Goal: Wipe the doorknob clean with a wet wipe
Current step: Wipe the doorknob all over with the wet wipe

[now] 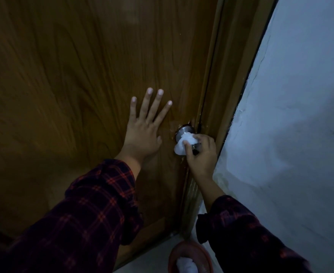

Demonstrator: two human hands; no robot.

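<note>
Gripping a crumpled white wet wipe [184, 143] around the round silver metal doorknob [183, 131], my right hand [200, 154] curls its fingers over both. Just left of the doorknob, my left hand [142, 134] lies flat, fingers spread, on the brown wooden door [73, 75].

doorknob [184, 131]: only the metal collar against the door and a sliver of the knob show; the rest is covered by the wet wipe [184, 143] and the right hand [200, 154].
right palm: turned away, unseen.
basin [190, 257]: cut off by the bottom edge; the white wad inside it is too dim to identify.
sleeves: both run out at the lower edge.
</note>
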